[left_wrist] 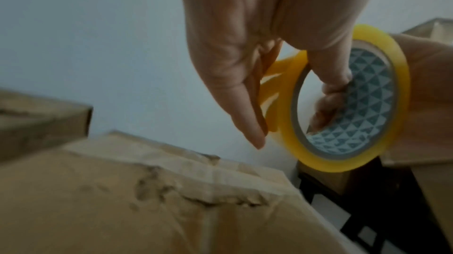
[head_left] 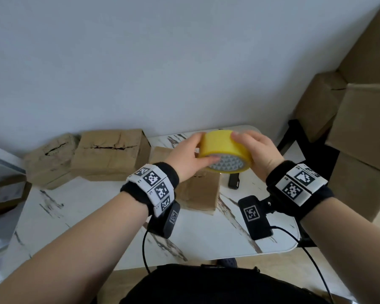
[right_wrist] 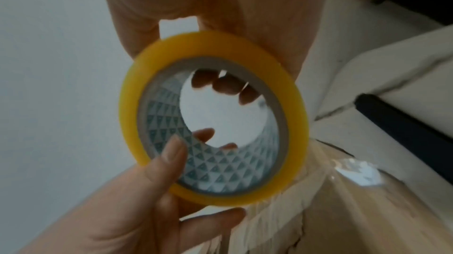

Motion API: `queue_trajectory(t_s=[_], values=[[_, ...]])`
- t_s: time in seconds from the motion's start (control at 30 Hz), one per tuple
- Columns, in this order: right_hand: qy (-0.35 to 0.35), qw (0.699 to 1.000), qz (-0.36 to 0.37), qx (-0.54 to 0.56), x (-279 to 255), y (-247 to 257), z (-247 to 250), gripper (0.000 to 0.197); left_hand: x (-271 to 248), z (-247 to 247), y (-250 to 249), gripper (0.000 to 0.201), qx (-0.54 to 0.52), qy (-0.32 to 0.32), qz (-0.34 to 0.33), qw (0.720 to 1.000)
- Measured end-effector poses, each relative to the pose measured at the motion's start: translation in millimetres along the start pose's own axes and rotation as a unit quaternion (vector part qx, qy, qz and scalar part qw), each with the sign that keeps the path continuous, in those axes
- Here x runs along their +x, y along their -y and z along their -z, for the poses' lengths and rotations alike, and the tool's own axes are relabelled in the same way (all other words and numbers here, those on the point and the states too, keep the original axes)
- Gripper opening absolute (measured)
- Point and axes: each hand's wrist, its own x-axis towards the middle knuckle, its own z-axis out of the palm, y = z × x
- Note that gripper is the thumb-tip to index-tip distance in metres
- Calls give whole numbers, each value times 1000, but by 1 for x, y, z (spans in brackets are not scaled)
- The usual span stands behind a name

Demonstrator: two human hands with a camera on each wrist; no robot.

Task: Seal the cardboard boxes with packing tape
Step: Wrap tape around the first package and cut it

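A yellow roll of packing tape (head_left: 225,148) with a triangle-patterned core is held in the air between both hands. My left hand (head_left: 206,148) grips its left side, thumb inside the core (left_wrist: 328,107) and fingers on the outer face. My right hand (head_left: 248,148) grips the right side, its fingertips (right_wrist: 225,85) curled over the far rim into the core. Under the hands a small cardboard box (head_left: 198,194) stands on the table; a shiny strip of clear tape (right_wrist: 355,176) lies over its top. Two more boxes (head_left: 110,154) (head_left: 51,159) with cracked top seams stand at the back left.
The white marble table (head_left: 206,233) ends at a rounded edge on the right. A small black object (head_left: 234,181) lies right of the box. Large cardboard boxes (head_left: 360,119) are stacked at the right, beside a black frame (head_left: 294,137). A grey wall rises behind.
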Motion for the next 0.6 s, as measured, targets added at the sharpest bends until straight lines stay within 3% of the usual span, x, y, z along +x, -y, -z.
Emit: queue_trajectory(t_s=[0.17, 0.4, 0.6], values=[[85, 974, 114, -177, 2, 7, -21, 24, -5, 24, 8, 68, 116, -29, -14, 993], [122, 978, 127, -111, 10, 12, -38, 18, -11, 49, 17, 70, 83, -59, -17, 995], [76, 982, 147, -95, 10, 11, -52, 19, -17, 61, 20, 83, 21, -48, 21, 998]])
